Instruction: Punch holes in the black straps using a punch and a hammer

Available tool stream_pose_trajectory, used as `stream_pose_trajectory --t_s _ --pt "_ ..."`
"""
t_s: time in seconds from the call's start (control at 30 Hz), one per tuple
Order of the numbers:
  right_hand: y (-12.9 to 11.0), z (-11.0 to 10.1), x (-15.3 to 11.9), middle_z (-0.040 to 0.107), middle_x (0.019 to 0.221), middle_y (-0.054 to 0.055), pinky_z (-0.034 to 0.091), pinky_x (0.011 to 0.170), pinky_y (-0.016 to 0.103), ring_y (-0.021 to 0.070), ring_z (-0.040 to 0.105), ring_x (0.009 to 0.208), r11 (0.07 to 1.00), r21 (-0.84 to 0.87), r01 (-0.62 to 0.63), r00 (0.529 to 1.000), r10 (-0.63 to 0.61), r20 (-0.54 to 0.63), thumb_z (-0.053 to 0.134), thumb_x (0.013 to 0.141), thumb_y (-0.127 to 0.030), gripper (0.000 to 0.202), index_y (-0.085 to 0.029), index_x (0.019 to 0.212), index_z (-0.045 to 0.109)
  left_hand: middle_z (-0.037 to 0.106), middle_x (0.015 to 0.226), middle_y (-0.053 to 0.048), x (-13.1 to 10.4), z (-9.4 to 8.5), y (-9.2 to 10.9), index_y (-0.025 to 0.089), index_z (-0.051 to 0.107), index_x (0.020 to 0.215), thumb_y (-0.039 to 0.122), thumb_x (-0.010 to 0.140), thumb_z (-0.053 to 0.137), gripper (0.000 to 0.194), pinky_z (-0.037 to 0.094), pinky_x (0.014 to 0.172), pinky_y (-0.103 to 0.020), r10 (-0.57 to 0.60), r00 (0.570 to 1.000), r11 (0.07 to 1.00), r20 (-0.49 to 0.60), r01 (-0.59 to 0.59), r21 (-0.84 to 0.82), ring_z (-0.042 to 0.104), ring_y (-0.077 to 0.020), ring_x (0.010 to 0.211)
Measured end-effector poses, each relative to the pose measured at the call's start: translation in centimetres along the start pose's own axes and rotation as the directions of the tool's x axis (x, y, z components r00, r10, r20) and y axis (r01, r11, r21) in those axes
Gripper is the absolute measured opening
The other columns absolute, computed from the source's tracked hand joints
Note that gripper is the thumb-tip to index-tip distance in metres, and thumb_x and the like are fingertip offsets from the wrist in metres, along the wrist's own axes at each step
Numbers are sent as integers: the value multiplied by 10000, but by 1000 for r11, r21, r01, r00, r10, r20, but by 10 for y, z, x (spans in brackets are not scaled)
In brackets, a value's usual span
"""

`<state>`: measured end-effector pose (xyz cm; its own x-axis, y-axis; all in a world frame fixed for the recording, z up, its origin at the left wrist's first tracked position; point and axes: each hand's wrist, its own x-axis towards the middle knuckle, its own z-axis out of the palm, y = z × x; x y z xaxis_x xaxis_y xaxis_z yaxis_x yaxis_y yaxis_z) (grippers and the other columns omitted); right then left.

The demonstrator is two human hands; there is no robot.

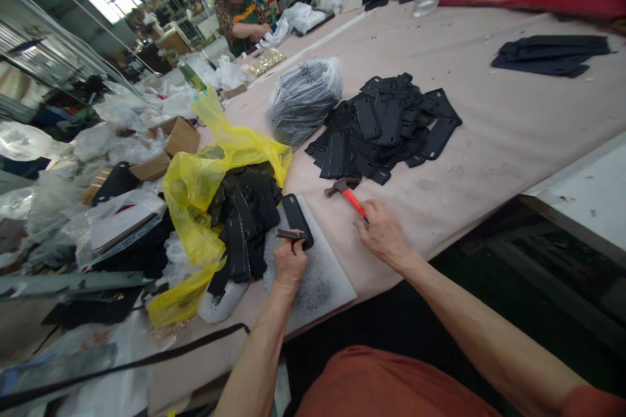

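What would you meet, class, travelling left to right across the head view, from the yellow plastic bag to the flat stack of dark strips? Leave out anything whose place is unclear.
Yellow plastic bag → left hand → hammer → right hand → flat stack of dark strips.

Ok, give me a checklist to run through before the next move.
1. Left hand has the dark tool in its fingers: ok.
2. Right hand holds the hammer by its handle: ok.
3. Black piece lies on the speckled board: ok.
4. Tool tip set exactly on its spot on the piece: cannot tell, too small to see.
5. Hammer head lined up over the tool: not ok, it is off to the right, by the heap of black pieces.
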<state>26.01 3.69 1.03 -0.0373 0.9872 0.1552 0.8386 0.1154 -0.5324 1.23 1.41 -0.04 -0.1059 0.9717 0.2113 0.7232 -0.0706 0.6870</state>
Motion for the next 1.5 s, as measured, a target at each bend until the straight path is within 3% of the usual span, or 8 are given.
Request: stream_pose_trajectory --t_s 0.1,0.2,0.37,0.6,1.0,1.2,1.5 --pt "16 -10 -4 577 1083 167 434 793 399 311 543 982 982 -174 -75 988 97 122 546 874 -274 286 -138 1124 580 728 986 -97 0 0 1 209 698 962 188 843 525 210 506 882 -401 20 1000 999 2 -20 42 673 -287 963" --pt "21 -10 -3 581 1008 128 405 705 336 259 576 889 975 -200 -92 961 139 238 514 895 -258 209 -154 1066 574 732 978 -95 0 0 -1 201 696 966 177 848 520 213 520 865 -387 52 999 997 -2 -52 64 681 -275 947" --pt "20 -9 3 594 995 101 364 680 311 231 593 868 972 -208 -107 939 168 299 482 893 -240 188 -159 1045 559 738 985 -77 0 1 -7 190 689 969 178 852 504 218 535 885 -360 65 998 991 -14 -63 118 685 -242 964" --pt "21 -12 3 608 1015 95 343 664 304 221 597 865 975 -186 -122 946 171 277 483 886 -244 200 -162 1052 559 741 979 -65 0 -1 -10 197 698 951 199 875 495 217 537 903 -357 103 994 989 -38 -98 115 682 -230 971" --pt "27 -2 -7 588 975 67 331 640 298 202 561 825 981 -163 -107 984 128 125 505 888 -249 165 -181 1031 555 734 982 -70 -3 -1 -4 180 687 948 245 883 506 203 529 909 -347 45 996 996 -79 -39 79 679 -214 965" --pt "28 0 -7 580 961 69 323 634 299 207 552 827 981 -169 -96 986 117 117 501 887 -245 162 -180 1025 553 727 1029 -76 -4 3 -10 182 691 965 271 891 521 206 540 897 -352 66 991 994 -119 -54 100 685 -210 966" --pt "27 -3 -5 581 971 78 324 634 299 209 558 827 978 -191 -84 980 116 163 503 873 -246 176 -177 1029 545 740 991 -83 -2 4 -7 186 688 981 229 890 495 218 552 867 -364 143 988 973 -50 -132 187 698 -234 952"
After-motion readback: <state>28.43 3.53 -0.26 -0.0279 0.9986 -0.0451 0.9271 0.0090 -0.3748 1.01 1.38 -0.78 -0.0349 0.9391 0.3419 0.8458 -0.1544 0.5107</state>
